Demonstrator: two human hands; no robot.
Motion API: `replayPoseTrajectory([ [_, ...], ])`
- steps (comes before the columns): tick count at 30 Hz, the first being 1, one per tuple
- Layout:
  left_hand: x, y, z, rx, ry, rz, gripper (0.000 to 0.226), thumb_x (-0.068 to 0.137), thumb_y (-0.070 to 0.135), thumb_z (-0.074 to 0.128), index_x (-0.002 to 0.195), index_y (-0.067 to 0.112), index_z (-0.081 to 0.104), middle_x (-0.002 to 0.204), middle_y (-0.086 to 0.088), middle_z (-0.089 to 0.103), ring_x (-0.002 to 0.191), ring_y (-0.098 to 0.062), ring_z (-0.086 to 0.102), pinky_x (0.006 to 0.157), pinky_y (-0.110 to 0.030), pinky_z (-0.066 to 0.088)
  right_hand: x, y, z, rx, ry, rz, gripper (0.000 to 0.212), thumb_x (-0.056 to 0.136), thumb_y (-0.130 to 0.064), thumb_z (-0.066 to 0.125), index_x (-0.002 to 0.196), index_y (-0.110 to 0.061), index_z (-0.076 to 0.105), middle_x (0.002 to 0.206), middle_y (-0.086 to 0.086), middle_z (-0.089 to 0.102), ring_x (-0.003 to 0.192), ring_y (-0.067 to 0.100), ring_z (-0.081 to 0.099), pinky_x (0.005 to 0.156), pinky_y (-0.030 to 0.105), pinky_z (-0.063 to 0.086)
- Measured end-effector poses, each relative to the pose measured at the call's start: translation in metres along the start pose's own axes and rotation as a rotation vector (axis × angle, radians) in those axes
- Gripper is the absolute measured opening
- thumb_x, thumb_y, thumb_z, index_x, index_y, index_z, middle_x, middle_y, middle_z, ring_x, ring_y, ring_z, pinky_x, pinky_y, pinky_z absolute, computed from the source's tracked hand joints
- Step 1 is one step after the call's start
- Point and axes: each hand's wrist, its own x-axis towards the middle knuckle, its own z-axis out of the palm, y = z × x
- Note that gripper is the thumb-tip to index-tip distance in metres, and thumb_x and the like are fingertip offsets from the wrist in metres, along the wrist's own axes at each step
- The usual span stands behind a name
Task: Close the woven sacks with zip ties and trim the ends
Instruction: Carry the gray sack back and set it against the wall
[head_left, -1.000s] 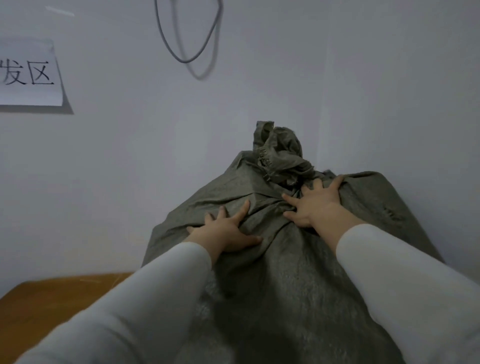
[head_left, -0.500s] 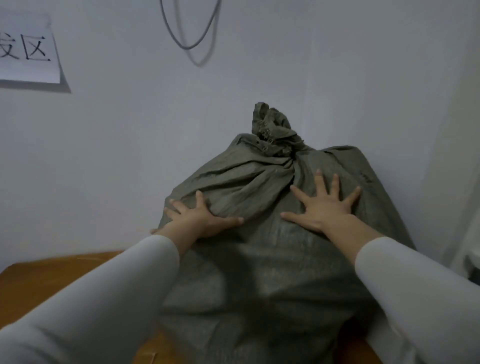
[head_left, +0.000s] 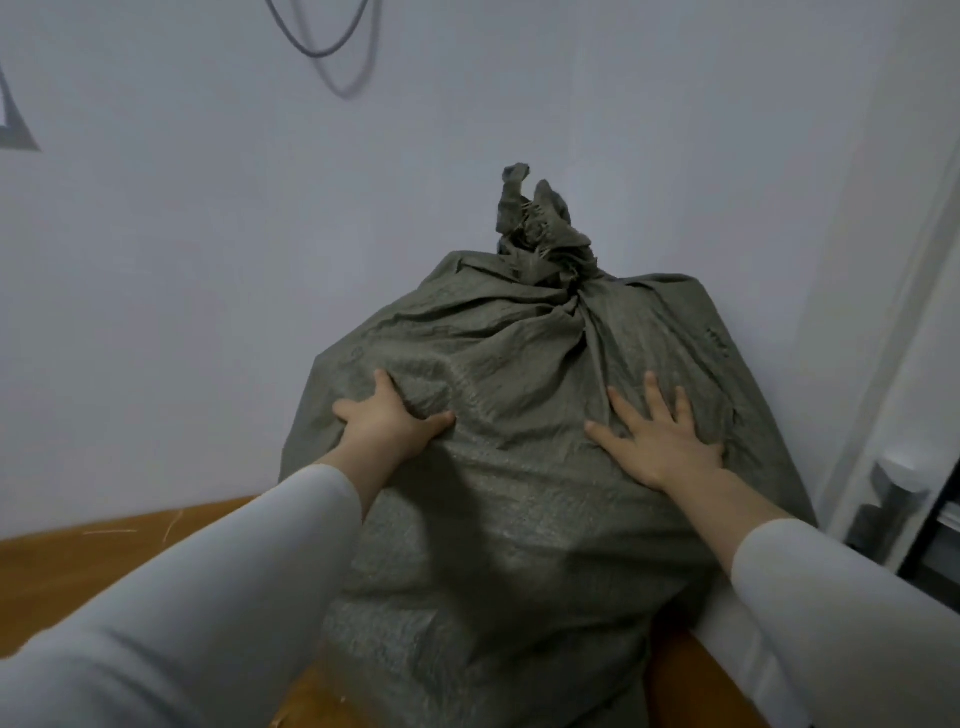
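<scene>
Both my hands have slid lower and wider on the sack (head_left: 509, 467) since the earlier frames, away from its bunched neck (head_left: 540, 228), and the wall sign has slipped almost out of view at the left edge.

Head view. Sack: grey-green, woven, full, standing on the wooden table (head_left: 78, 566) against the white wall (head_left: 208, 260); its neck is gathered and twisted at the top, the tie itself too small to make out. A grey cable (head_left: 322, 49) loops down the wall above. To the right, a pale door frame (head_left: 904, 332) and a dark fitting beside it, blurred.

Left hand (head_left: 387, 421): fingers curled into the fabric at the sack's left shoulder, pinching a fold, thumb pointing inward. Right hand (head_left: 660, 436): flat on the right shoulder, fingers spread and open, holding nothing. Both sleeves (head_left: 234, 587) are white, arms extended forward, and nothing lies between hands and sack.
</scene>
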Motion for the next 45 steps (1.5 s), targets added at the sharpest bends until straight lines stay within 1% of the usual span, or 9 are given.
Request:
replayPoseTrajectory([
  [5, 0.021, -0.017, 0.005, 0.058, 0.074, 0.033, 0.1, 0.071, 0.054, 0.07, 0.147, 0.034, 0.008, 0.149, -0.022, 0.004, 0.12, -0.047, 0.043, 0.093, -0.051, 0.049, 0.003, -0.028, 0.008, -0.043, -0.001, -0.011, 0.091, 0.066, -0.091, 0.018, 0.143, -0.049, -0.009, 0.155, -0.004, -0.024, 0.14, 0.032, -0.028, 0.102, 0.074, 0.001],
  [8, 0.026, -0.012, 0.009, 0.052, 0.102, 0.03, 0.095, 0.071, 0.053, 0.071, 0.145, 0.032, 0.015, 0.149, -0.021, 0.002, 0.114, -0.048, 0.048, 0.091, -0.051, 0.05, 0.008, -0.026, 0.009, -0.039, -0.001, -0.008, 0.095, 0.063, -0.093, 0.019, 0.143, -0.049, -0.008, 0.157, -0.006, -0.019, 0.139, 0.032, -0.03, 0.101, 0.074, -0.001],
  [14, 0.018, -0.024, 0.016, 0.07, 0.12, 0.063, 0.091, 0.075, 0.052, 0.067, 0.145, 0.033, 0.012, 0.149, -0.021, 0.0, 0.119, -0.049, 0.044, 0.1, -0.05, 0.044, 0.004, -0.022, 0.014, -0.068, 0.017, -0.008, 0.092, 0.065, -0.091, 0.014, 0.142, -0.048, -0.012, 0.156, -0.006, -0.022, 0.138, 0.032, -0.032, 0.102, 0.074, 0.0],
  [19, 0.009, -0.022, 0.013, 0.038, 0.092, 0.011, 0.095, 0.072, 0.057, 0.068, 0.143, 0.043, 0.006, 0.15, -0.015, -0.008, 0.13, -0.051, 0.028, 0.1, -0.057, 0.041, -0.003, -0.023, 0.005, -0.044, -0.006, 0.003, 0.09, 0.069, -0.089, 0.016, 0.143, -0.045, -0.012, 0.156, -0.004, -0.022, 0.139, 0.032, -0.029, 0.104, 0.072, -0.002],
  [23, -0.014, -0.028, 0.01, 0.055, 0.067, 0.027, 0.097, 0.075, 0.065, 0.059, 0.143, 0.045, -0.008, 0.153, -0.014, -0.016, 0.14, -0.046, 0.004, 0.113, -0.057, 0.021, -0.026, -0.027, 0.001, -0.131, 0.064, -0.029, 0.085, 0.077, -0.082, 0.01, 0.146, -0.038, -0.008, 0.157, 0.006, -0.018, 0.143, 0.033, -0.018, 0.108, 0.067, -0.007],
  [30, -0.075, -0.037, 0.002, 0.055, 0.019, 0.096, 0.084, 0.086, 0.058, 0.047, 0.147, 0.035, -0.004, 0.153, -0.016, -0.016, 0.142, -0.042, 0.0, 0.115, -0.053, 0.016, -0.096, -0.052, 0.006, -0.125, 0.229, -0.154, 0.074, 0.087, -0.069, 0.015, 0.148, -0.028, 0.008, 0.157, 0.014, 0.004, 0.146, 0.028, -0.003, 0.115, 0.057, 0.0],
  [37, -0.15, -0.071, 0.001, 0.142, -0.059, 0.07, 0.081, 0.089, 0.053, 0.048, 0.148, 0.03, -0.001, 0.153, -0.02, -0.012, 0.14, -0.043, 0.012, 0.114, -0.051, 0.024, -0.181, -0.075, 0.037, -0.166, 0.175, -0.254, 0.068, 0.092, -0.061, 0.026, 0.147, -0.022, 0.018, 0.157, 0.015, 0.008, 0.146, 0.027, -0.001, 0.116, 0.056, 0.001],
  [41, -0.189, -0.107, -0.015, 0.216, -0.097, 0.016, 0.079, 0.088, 0.055, 0.047, 0.149, 0.028, 0.004, 0.152, -0.02, 0.0, 0.136, -0.042, 0.025, 0.11, -0.049, 0.031, -0.225, -0.091, 0.057, -0.178, 0.116, -0.33, 0.068, 0.092, -0.058, 0.031, 0.146, -0.018, 0.022, 0.156, 0.016, 0.012, 0.146, 0.028, 0.003, 0.116, 0.055, 0.003],
  [45, -0.229, -0.156, -0.038, 0.295, -0.1, -0.021, 0.069, 0.089, 0.055, 0.04, 0.146, 0.021, 0.02, 0.149, -0.019, 0.02, 0.132, -0.04, 0.031, 0.108, -0.05, 0.032, -0.276, -0.111, 0.08, -0.156, 0.038, -0.429, 0.066, 0.092, -0.056, 0.035, 0.144, -0.017, 0.025, 0.155, 0.015, 0.017, 0.145, 0.028, 0.009, 0.117, 0.053, 0.003],
])
